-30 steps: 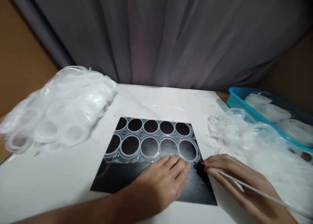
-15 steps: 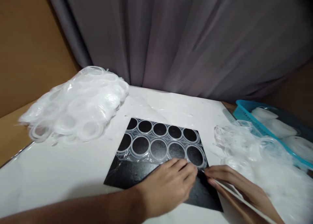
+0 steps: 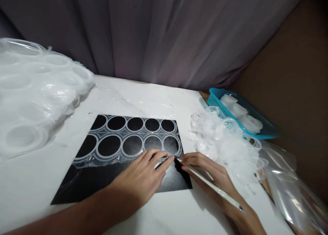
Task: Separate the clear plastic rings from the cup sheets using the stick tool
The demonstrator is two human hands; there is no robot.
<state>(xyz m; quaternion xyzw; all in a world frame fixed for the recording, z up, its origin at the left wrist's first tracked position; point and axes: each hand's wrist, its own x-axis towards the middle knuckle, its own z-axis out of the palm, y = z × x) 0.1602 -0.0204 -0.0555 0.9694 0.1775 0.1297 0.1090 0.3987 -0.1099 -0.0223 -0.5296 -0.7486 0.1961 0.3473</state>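
Observation:
A clear plastic sheet with two rows of pale rings (image 3: 109, 146) lies on a black mat (image 3: 87, 183). My left hand (image 3: 143, 177) rests on the sheet's near edge and the mat, fingers spread and pressing down, holding nothing. Right beside its fingertips, my right hand (image 3: 210, 175) grips a slim white pen-shaped tool (image 3: 215, 187) near its front end. The tool's tip touches down at the sheet's near right corner, below the last ring. Fingers partly hide that tip, so its kind cannot be made out.
To the left sits a large pile of clear plastic ring sheets (image 3: 33, 91). A heap of clear plastic scraps (image 3: 225, 142) lies right of the mat. Behind it stands a blue basket (image 3: 214, 100) holding white bundles. Clear plastic bags (image 3: 294, 194) lie at the right edge.
The view has swung to the right, showing more of the basket and the plastic bags. Both hands stay at the sheet's near right corner, and the tool's full length now shows.

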